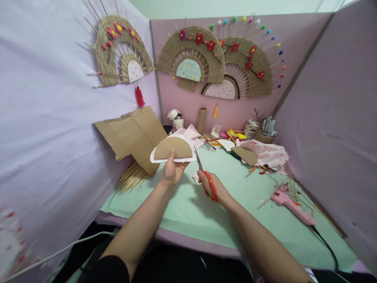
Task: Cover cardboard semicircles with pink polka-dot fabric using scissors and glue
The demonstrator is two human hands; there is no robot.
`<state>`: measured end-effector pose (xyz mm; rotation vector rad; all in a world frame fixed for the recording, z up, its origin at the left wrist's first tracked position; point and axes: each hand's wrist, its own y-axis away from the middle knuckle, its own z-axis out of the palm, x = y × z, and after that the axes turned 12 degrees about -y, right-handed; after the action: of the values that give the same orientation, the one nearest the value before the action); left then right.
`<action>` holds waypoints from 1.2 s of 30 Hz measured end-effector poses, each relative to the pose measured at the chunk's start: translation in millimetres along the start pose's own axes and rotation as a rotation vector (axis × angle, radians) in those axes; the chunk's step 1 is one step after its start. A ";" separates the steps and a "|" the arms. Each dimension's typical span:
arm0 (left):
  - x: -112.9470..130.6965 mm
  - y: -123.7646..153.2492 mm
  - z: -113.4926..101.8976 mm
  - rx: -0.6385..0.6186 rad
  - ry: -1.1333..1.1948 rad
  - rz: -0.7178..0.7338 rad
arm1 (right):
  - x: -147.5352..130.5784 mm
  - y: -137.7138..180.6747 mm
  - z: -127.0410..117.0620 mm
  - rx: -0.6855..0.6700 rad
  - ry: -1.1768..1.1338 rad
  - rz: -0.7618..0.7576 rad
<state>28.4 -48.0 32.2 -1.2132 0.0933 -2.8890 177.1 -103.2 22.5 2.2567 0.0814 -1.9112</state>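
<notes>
My left hand (pixel 173 169) grips a cardboard half-circle (pixel 175 146), thumb on top and fingers underneath. White fabric (pixel 153 157) lies beneath the cardboard and sticks out as a border around it. My right hand (pixel 214 184) is closed around the red handles of a pair of scissors (pixel 209 181). Their blades point up and away, with the tips beside the right end of the fabric border; whether they touch it I cannot tell. A small fabric scrap (pixel 195 177) lies on the table between my hands.
Bent cardboard (pixel 138 135) and thin sticks (pixel 134 177) lie at the left. A pink glue gun (pixel 294 206) with a black cord rests at the right. Dotted fabric (pixel 269 153) and twine (pixel 202 120) stand farther back. Decorated fans (pixel 191 51) hang on the walls.
</notes>
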 end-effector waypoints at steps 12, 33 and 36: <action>1.1 0.0 1.5 0.037 0.027 -0.017 | 1.4 -1.7 -0.7 0.079 0.057 0.020; 0.6 -2.5 -2.0 0.028 0.014 -0.018 | 6.8 -3.6 -3.0 0.033 0.100 -0.030; 0.1 -2.3 -1.6 0.029 0.003 -0.029 | 7.4 -3.8 -3.6 0.028 0.103 -0.058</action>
<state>27.2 -45.6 31.2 -1.2161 0.0337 -2.9063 181.3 -99.3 15.4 2.3962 0.1365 -1.8338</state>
